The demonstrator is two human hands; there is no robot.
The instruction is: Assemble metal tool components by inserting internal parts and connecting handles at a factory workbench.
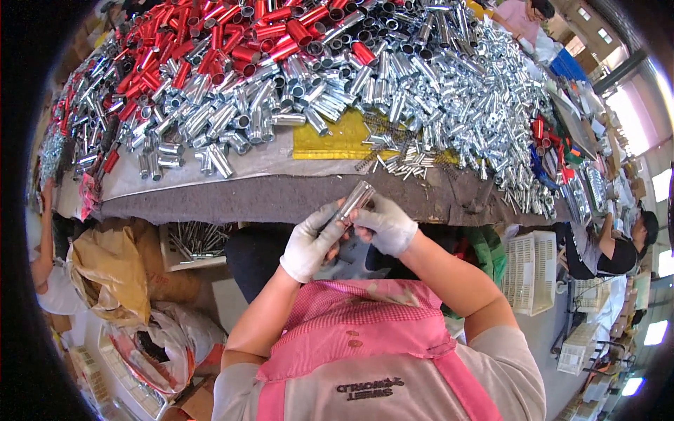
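Grip: left hand (309, 242) and right hand (386, 224), both in white gloves, fingers closed on one shiny metal tube (359, 196). Tube sits between the hands, tilted, upper end sticking out past the fingers, in front of the near edge of the desk (281, 196). Desk is grey-cloth covered: yellow sheet (316, 143) ahead of the grip, small pins (407, 165) by it, silver tubes (260, 116) heaped behind, red tubes (246, 52) farther back. Room: brown sack (109, 270) on left, white crate (531, 274) on right, co-worker (618, 252) beyond.
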